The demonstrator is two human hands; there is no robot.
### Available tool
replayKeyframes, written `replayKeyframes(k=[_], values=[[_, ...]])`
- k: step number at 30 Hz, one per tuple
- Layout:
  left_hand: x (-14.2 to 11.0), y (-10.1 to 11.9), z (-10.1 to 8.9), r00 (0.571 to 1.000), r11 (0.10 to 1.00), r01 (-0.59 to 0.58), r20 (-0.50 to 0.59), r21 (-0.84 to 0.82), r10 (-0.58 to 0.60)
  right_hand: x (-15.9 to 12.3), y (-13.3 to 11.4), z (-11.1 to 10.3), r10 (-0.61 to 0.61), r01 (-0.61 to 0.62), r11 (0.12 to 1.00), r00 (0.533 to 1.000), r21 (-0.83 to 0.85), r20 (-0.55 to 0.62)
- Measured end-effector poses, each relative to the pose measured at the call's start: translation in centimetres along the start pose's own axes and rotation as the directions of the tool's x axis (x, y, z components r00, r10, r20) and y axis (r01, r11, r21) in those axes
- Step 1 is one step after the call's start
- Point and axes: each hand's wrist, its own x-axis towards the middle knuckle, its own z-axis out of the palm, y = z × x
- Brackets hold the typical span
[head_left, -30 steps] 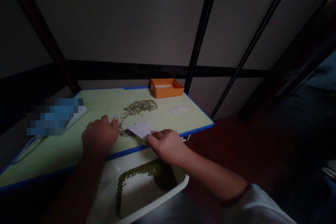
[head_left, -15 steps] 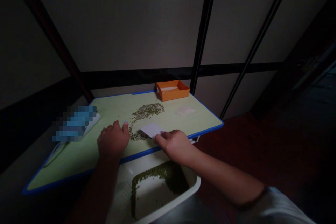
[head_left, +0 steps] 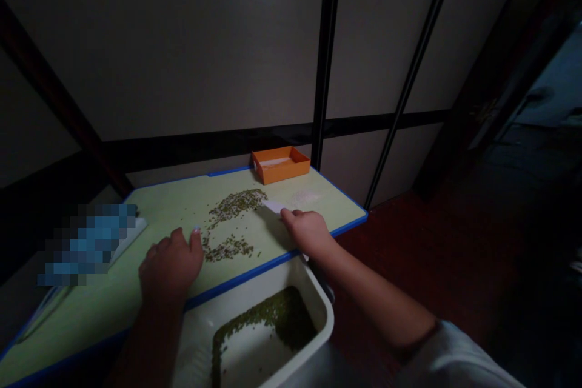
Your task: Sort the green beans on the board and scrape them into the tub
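Over table [head_left: 168, 200], right hand [head_left: 311, 233] pinches card [head_left: 273, 207] by grains [head_left: 239, 205]; left hand [head_left: 173, 264] slackly spread; tub [head_left: 259, 288] below, presumably for spills.

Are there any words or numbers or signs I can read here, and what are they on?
None: no word, label, brand, number or sign can be read.
Orange box: the pale mark on its end is too small to make out.
Blue thing on the left: blurred into squares, unreadable.
White card in the right hand: no writing shows.
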Motion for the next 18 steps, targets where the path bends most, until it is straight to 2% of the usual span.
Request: replayKeyframes(k=[5, 7, 9, 11, 13, 15, 18], values=[[-0.1, -0.1, 0.3, 1.000, 0.999, 0.002, -0.024, 0.034, -0.001, -0.3, 0.4, 0.0, 0.185, -0.184, 0.983, 0.967, 0.026, -0.175], [-0.1, -0.1, 0.4, 0.999, 0.999, -0.003, -0.036, 0.042, 0.005, -1.1, -0.2, 0.1, 0.160, -0.156, 0.987, 0.956, 0.038, -0.246], [-0.2, -0.1, 0.4, 0.999, 0.999, -0.010, -0.046, 0.039, 0.012, -1.9, -1.1, 0.3, 0.022, -0.013, 0.999, 0.960, 0.037, -0.279], [-0.1, -0.1, 0.2, 0.999, 0.999, -0.010, -0.033, 0.033, 0.011, -2.6, -2.0, 0.7, -0.159, 0.173, 0.985, 0.950, 0.027, -0.269], [0.0, -0.1, 0.1, 1.000, 1.000, -0.008, -0.007, 0.027, 0.008, -2.8, -2.5, 1.0, -0.246, 0.255, 0.967, 0.944, 0.017, -0.218], [0.2, -0.1, 0.0, 1.000, 1.000, -0.002, 0.021, 0.031, 0.002, -2.4, -2.4, 1.2, -0.229, 0.234, 0.972, 0.961, 0.015, -0.154], [0.4, -0.2, 0.1, 0.999, 0.998, 0.019, 0.042, 0.058, -0.021, -1.1, -1.2, 1.2, -0.134, 0.136, 0.990, 0.987, 0.024, -0.092]])
